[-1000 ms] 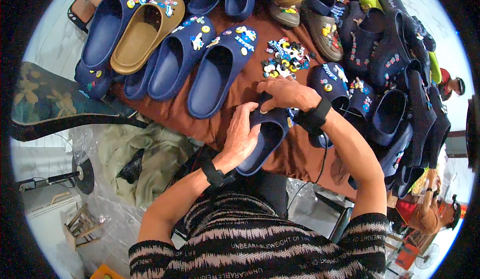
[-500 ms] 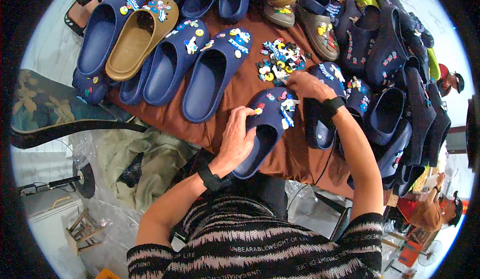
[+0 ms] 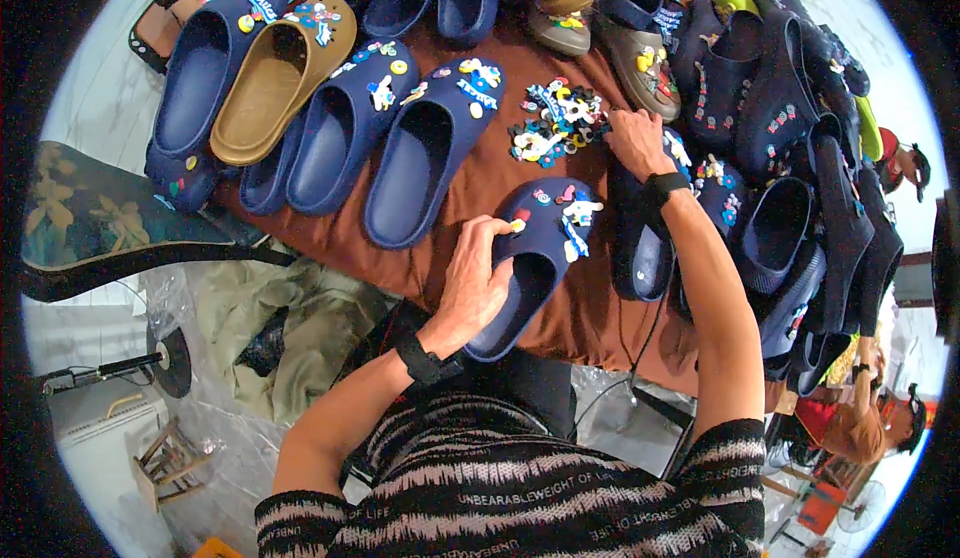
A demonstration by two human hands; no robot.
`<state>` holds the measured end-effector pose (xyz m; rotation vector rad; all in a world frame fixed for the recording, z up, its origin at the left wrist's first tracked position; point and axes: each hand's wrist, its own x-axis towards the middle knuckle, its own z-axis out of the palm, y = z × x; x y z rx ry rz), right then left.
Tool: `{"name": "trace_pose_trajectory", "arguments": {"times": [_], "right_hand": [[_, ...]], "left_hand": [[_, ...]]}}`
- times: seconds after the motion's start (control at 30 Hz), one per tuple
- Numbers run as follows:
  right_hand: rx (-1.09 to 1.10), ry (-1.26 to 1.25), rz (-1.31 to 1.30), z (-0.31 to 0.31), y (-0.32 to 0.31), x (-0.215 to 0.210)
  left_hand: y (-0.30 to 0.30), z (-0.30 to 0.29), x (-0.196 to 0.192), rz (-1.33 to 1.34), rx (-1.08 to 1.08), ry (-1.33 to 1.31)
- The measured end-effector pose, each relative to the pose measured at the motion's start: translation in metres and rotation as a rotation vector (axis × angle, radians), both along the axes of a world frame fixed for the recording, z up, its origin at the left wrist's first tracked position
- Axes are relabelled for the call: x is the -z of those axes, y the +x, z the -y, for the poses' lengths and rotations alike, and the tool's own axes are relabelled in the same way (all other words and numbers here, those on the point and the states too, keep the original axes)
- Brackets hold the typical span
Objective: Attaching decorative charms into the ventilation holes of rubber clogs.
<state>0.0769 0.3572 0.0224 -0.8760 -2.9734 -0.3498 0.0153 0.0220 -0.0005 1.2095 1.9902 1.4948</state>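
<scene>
A navy blue clog (image 3: 548, 220) with colourful charms on its toe lies at the front edge of the cloth-covered table, its heel toward me. My left hand (image 3: 468, 283) is closed on its left side, thumb at the opening and fingers by the charms. Beyond it is a pile of small loose charms (image 3: 553, 123) in white, yellow, black and blue. At the pile's right edge, my right hand (image 3: 638, 145) has its fingertips pinched together; anything between them is too small to make out. Partly under that wrist lies another decorated navy clog (image 3: 645, 258).
Left of the pile stand decorated navy clogs (image 3: 420, 173) and a tan clog (image 3: 262, 88). More dark clogs (image 3: 775, 218) are heaped on the right, with a brown clog (image 3: 640, 63) behind the pile. A brown cloth (image 3: 400, 258) covers the table. Another person (image 3: 865, 423) is at far right.
My right hand has moved up and to the right, from the pile's near edge to its right edge. My left hand and the clog under it have stayed in place.
</scene>
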Motion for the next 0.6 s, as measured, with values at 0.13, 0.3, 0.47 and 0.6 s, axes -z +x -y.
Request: {"name": "trace_pose_trajectory", "arguments": {"times": [0.13, 0.3, 0.47, 0.6], "right_hand": [[0.024, -0.086, 0.004, -0.009, -0.003, 0.013], [0.008, -0.168, -0.017, -0.004, -0.005, 0.018], [-0.015, -0.201, -0.047, -0.002, -0.004, 0.018], [-0.059, -0.27, -0.068, 0.008, -0.001, 0.007]], "left_hand": [[0.001, -0.001, 0.0, 0.006, 0.006, -0.01], [-0.001, 0.001, 0.0, -0.014, -0.001, 0.007], [0.0, 0.0, 0.001, -0.008, -0.005, 0.019], [-0.001, 0.002, 0.0, -0.025, -0.006, 0.004]]}}
